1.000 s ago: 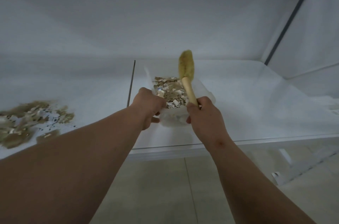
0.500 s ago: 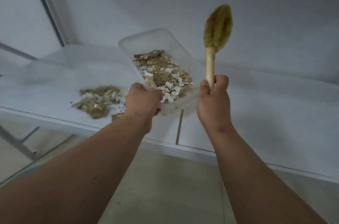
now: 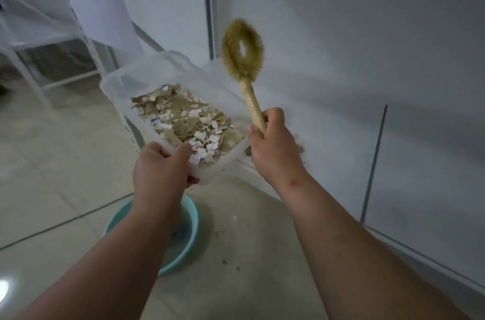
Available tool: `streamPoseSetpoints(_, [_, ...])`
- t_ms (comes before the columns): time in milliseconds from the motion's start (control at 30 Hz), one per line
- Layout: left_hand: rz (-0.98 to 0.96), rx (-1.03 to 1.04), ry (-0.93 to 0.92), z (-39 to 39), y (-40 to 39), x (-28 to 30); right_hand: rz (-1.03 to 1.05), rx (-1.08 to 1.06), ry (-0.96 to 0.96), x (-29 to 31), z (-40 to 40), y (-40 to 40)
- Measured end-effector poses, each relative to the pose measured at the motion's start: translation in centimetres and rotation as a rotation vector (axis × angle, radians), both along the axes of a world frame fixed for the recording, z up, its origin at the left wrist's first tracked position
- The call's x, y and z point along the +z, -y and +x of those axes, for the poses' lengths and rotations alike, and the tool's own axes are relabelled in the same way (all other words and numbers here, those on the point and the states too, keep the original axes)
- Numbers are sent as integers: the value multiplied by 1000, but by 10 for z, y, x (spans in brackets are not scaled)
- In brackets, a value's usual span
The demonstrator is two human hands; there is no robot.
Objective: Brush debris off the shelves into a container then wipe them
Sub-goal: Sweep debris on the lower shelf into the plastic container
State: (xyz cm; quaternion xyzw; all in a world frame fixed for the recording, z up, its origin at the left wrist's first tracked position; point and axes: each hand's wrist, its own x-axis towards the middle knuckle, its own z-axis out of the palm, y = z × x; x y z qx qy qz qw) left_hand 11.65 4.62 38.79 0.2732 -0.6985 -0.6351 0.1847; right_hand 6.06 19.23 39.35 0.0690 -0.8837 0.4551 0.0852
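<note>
Head view: forearm hides basin (image 3: 190,217) contents; shelf (image 3: 341,149) debris (image 3: 299,147) perhaps blurred

My left hand (image 3: 160,170) grips the near end of the tub (image 3: 147,75), tilted and full of debris (image 3: 183,120). My right hand (image 3: 273,144) holds the brush (image 3: 242,52) upright by its handle, beside the shelf (image 3: 393,136). A basin (image 3: 186,248) sits on the floor (image 3: 52,188) below.

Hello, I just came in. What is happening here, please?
A person is cleaning white shelves. The left hand grips the near end of a clear plastic container partly filled with torn paper and cardboard debris. The right hand holds a wooden-handled brush upright beside it, at the shelf edge. A teal basin sits on the floor below.
</note>
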Motion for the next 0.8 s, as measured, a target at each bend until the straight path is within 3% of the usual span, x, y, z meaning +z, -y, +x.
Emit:
streamPoseSetpoints(167, [20, 104, 64, 25, 24, -25, 160, 99, 105, -14, -3, 30])
streamPoseSetpoints(333, [92, 157, 180, 40, 31, -52, 351, 34, 132, -32, -3, 38])
streamPoseSetpoints(567, [124, 138, 310, 58, 23, -98, 318, 37, 151, -45, -4, 30])
streamPoseSetpoints(800, [150, -28, 421, 52, -15, -124, 265, -12, 164, -31, -6, 3])
